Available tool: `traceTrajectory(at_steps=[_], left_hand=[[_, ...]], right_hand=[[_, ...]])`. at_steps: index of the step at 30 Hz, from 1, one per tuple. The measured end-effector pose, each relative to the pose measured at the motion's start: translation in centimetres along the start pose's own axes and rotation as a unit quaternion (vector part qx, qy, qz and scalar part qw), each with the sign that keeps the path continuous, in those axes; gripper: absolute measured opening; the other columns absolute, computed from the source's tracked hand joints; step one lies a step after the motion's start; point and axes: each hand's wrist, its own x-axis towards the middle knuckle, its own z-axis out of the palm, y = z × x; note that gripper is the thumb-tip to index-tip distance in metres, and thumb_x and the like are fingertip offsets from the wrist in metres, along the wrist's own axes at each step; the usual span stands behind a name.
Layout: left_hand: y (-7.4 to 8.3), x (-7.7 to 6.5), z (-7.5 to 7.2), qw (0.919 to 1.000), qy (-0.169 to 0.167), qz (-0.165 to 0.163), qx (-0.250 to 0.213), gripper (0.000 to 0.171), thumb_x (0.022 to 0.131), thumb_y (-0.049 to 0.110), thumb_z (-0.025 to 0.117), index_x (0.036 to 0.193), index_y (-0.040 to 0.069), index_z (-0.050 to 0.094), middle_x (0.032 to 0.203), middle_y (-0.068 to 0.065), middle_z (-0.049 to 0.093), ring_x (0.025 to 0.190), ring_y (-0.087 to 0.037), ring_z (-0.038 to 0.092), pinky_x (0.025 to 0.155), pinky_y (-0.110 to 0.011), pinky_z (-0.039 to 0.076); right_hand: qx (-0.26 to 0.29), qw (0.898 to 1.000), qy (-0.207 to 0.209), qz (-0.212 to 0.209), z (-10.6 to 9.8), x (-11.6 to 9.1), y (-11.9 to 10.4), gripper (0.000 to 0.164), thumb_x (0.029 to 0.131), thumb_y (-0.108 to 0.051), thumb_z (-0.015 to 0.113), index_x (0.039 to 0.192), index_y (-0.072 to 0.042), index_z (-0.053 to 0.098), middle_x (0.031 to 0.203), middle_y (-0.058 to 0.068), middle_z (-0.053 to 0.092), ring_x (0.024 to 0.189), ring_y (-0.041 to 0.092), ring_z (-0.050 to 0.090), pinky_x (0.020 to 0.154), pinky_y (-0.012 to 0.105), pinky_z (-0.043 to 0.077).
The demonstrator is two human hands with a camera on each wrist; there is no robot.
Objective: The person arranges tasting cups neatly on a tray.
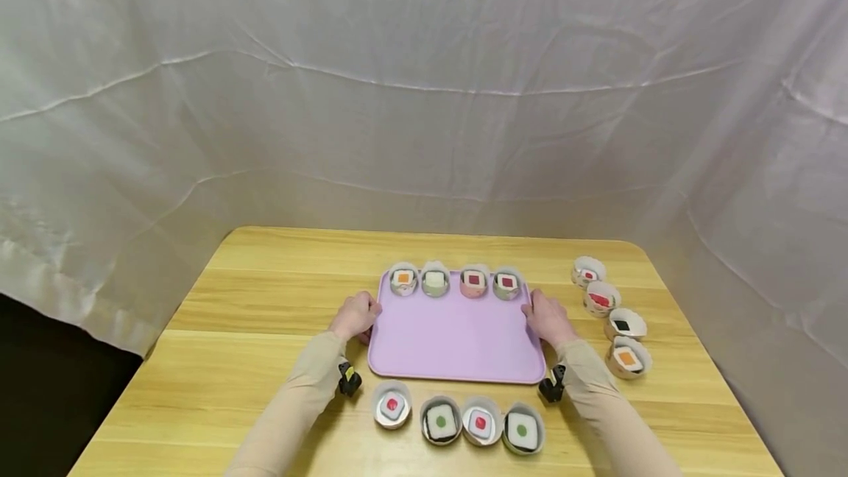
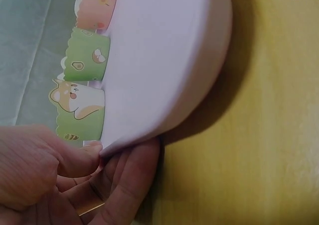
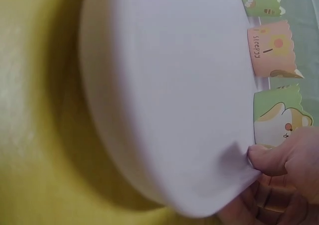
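Probably light and stiff, the lilac tray [image 1: 457, 337] is held centrally over the surface [image 1: 265, 344], pinched at its left and right ends by the fingers of left hand [image 1: 356, 315] and right hand [image 1: 550, 319]; it is best kept level, lest the far paper cups [image 1: 473, 291] slide.

"sleepyy" on pink paper cup [image 3: 275, 50]

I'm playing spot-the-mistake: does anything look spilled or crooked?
Nothing looks spilled. The right-hand cups make a slightly crooked, slanting line, which looks a bit odd beside the fairly straight row of tray cups on the purple tray.
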Motion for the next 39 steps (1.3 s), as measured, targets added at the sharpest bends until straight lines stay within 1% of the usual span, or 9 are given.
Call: traceTrajectory(at_steps=[5, 10, 17, 20, 25, 29, 33, 36, 39], left_hand=[[0.1, 0.1, -0.1, 1.0, -0.005, -0.003, 0.006, 0.021, 0.104, 0.014, 0.05, 0.101, -0.004, 0.061, 0.072, -0.014, 0.064, 0.049, -0.018, 0.064, 0.048, -0.029, 0.057], [0.1, 0.2, -0.1, 0.9999, -0.002, -0.004, 0.01, 0.02, 0.104, 0.014, 0.05, 0.099, -0.003, 0.06, 0.071, -0.014, 0.063, 0.049, -0.019, 0.064, 0.048, -0.03, 0.057], [0.1, 0.3, 0.0, 0.9999, -0.001, -0.008, 0.008, 0.018, 0.104, 0.014, 0.05, 0.097, -0.001, 0.058, 0.072, -0.013, 0.062, 0.05, -0.019, 0.064, 0.048, -0.029, 0.057], [0.1, 0.3, 0.1, 0.9999, 0.001, -0.006, 0.009, 0.018, 0.104, 0.013, 0.05, 0.097, -0.001, 0.058, 0.073, -0.014, 0.062, 0.05, -0.019, 0.064, 0.048, -0.03, 0.057], [0.1, 0.4, 0.1, 0.9999, 0.004, -0.01, 0.009, 0.018, 0.103, 0.014, 0.051, 0.096, -0.001, 0.058, 0.074, -0.014, 0.062, 0.049, -0.018, 0.064, 0.047, -0.03, 0.057], [0.1, 0.3, 0.0, 0.9999, 0.001, -0.011, 0.008, 0.018, 0.104, 0.014, 0.051, 0.096, -0.001, 0.058, 0.075, -0.014, 0.063, 0.049, -0.018, 0.064, 0.048, -0.03, 0.057], [0.2, 0.1, -0.2, 0.9999, -0.002, -0.013, 0.006, 0.018, 0.104, 0.014, 0.05, 0.098, -0.001, 0.058, 0.075, -0.014, 0.062, 0.05, -0.019, 0.064, 0.048, -0.03, 0.057], [0.1, 0.2, -0.2, 0.9999, -0.002, -0.015, 0.005, 0.018, 0.104, 0.014, 0.05, 0.098, -0.001, 0.058, 0.075, -0.014, 0.062, 0.05, -0.019, 0.064, 0.048, -0.03, 0.057], [0.1, 0.2, -0.1, 0.9998, 0.0, -0.019, 0.006, 0.018, 0.104, 0.015, 0.051, 0.099, 0.0, 0.058, 0.075, -0.014, 0.062, 0.05, -0.019, 0.064, 0.048, -0.03, 0.057]], right_hand=[[-0.001, 1.0, 0.001, 0.001, -0.1, -0.1, 0.0, 0.025, 0.101, -0.015, 0.055, 0.112, 0.008, 0.055, 0.09, 0.025, 0.065, 0.078, 0.033, 0.064, 0.064, 0.042, 0.055], [0.001, 1.0, -0.003, 0.001, -0.4, -0.1, -0.2, 0.024, 0.101, -0.014, 0.054, 0.112, 0.007, 0.055, 0.094, 0.026, 0.066, 0.08, 0.032, 0.064, 0.065, 0.04, 0.055], [-0.006, 1.0, -0.003, -0.005, -0.8, -0.1, -0.2, 0.023, 0.099, -0.014, 0.055, 0.11, 0.007, 0.056, 0.094, 0.026, 0.065, 0.081, 0.033, 0.064, 0.066, 0.042, 0.054], [-0.003, 1.0, -0.01, -0.005, -1.0, -0.1, -0.3, 0.023, 0.1, -0.013, 0.055, 0.11, 0.007, 0.056, 0.092, 0.024, 0.065, 0.079, 0.032, 0.063, 0.065, 0.039, 0.053], [0.04, 0.998, -0.057, 0.007, -1.5, -0.2, -0.5, 0.023, 0.101, -0.012, 0.052, 0.111, 0.008, 0.055, 0.083, 0.018, 0.063, 0.065, 0.023, 0.062, 0.053, 0.032, 0.053], [0.055, 0.995, -0.083, 0.004, -2.0, -0.1, -0.5, 0.023, 0.1, -0.011, 0.052, 0.108, 0.009, 0.056, 0.076, 0.014, 0.062, 0.056, 0.02, 0.062, 0.05, 0.03, 0.055], [0.066, 0.992, -0.109, -0.003, -2.7, 0.0, -0.5, 0.025, 0.099, -0.011, 0.053, 0.109, 0.012, 0.056, 0.074, 0.014, 0.063, 0.055, 0.018, 0.063, 0.051, 0.031, 0.058], [0.085, 0.988, -0.132, -0.005, -3.8, 0.0, -0.6, 0.029, 0.098, -0.01, 0.054, 0.113, 0.014, 0.054, 0.076, 0.018, 0.065, 0.056, 0.018, 0.064, 0.053, 0.034, 0.06], [0.081, 0.987, -0.137, -0.011, -5.1, 0.0, -0.7, 0.034, 0.099, -0.013, 0.054, 0.117, 0.015, 0.051, 0.078, 0.019, 0.066, 0.056, 0.019, 0.065, 0.055, 0.036, 0.06]])
